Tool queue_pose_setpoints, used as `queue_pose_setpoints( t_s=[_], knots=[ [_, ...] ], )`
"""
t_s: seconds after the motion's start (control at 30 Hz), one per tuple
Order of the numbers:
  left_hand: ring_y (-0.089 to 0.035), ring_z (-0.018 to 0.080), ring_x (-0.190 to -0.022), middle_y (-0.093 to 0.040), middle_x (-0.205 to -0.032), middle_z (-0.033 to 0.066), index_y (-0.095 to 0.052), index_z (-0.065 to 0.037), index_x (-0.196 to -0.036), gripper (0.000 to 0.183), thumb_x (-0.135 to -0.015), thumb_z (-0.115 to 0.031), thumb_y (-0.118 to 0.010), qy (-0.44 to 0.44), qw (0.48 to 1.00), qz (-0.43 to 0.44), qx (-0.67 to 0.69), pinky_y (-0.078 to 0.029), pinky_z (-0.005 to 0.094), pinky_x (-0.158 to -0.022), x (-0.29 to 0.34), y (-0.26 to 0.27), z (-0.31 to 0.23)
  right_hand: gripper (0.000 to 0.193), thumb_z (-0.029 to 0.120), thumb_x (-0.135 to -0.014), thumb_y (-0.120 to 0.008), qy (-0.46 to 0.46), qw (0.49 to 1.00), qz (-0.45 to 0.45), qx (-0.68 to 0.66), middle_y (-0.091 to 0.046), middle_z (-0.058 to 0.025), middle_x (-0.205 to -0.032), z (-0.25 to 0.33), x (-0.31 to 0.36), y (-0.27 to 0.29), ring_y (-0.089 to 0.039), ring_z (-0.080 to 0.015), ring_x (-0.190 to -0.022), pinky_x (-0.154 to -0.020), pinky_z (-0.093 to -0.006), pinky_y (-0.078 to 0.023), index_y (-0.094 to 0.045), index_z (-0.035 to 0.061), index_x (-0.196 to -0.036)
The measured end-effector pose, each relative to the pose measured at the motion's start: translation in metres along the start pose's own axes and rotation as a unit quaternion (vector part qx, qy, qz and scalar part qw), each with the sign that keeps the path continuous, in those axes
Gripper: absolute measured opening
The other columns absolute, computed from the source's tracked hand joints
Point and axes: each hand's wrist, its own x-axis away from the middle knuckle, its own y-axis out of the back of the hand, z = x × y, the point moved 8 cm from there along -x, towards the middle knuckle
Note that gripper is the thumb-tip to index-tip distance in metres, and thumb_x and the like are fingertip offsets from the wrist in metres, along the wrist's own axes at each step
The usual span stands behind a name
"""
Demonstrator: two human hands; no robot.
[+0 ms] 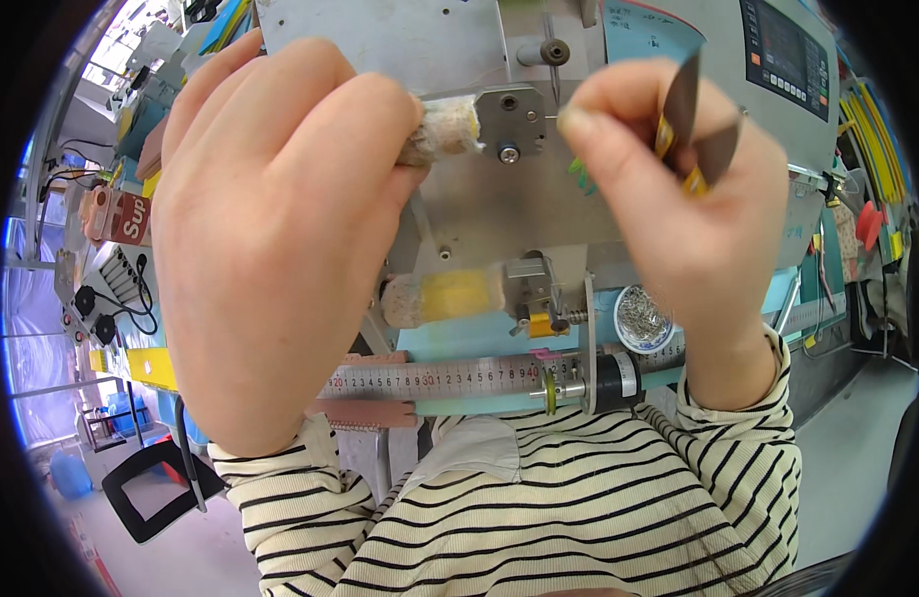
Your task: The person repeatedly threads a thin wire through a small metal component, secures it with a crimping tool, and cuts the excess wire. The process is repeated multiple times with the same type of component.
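My left hand [270,199] is closed round a worn, whitish wrapped handle [451,124]. The handle's right end meets a small metal plate [511,124] with screws in it. Just right of that plate, my right hand [693,189] pinches a thin metal pin [551,116] between thumb and forefinger; the pin's far end reaches the plate's edge. Tucked in the same hand is a tool with two dark, blade-like parts [683,98] and yellow bits, perhaps snips; its remainder is hidden by the fingers.
Nearer me lies a second wrapped handle [449,297] with yellow tape. Beside it stands a bowl [626,341] of small metal pins. A measuring tape [459,378] runs along the front edge, with a black cylinder [616,382] there. Back right is a control panel [788,60].
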Motion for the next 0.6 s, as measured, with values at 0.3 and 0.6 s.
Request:
queue_pose_setpoints(
  t_s=[0.3,0.6],
  knots=[
    [-0.057,0.0205,-0.068,-0.056,-0.074,0.0052,-0.063,0.001,-0.087,0.027,-0.063,0.001,-0.074,-0.021,0.999,0.032,0.018,-0.046,0.0413,-0.093,-0.002,0.004,0.0,0.003,0.0,-0.087,-0.065,0.032,0.995,-0.088,-0.017,-0.059,0.0074,-0.075,-0.004,-0.014,0.013,-0.046,-0.0002,-0.066,-0.057,-0.0169,-0.034,-0.067,0.0015,-0.088],
    [-0.059,0.0237,-0.078,-0.062,-0.08,0.0069,-0.064,-0.002,-0.084,0.013,-0.078,-0.01,-0.072,-0.146,0.893,0.124,0.407,-0.046,0.0339,-0.07,-0.058,-0.01,-0.007,0.015,-0.003,-0.08,-0.065,0.129,0.99,0.05,0.007,-0.058,-0.0028,-0.077,0.047,-0.009,0.045,-0.048,-0.0061,-0.065,-0.055,-0.0181,-0.033,-0.067,-0.0014,-0.094]
  ],
)
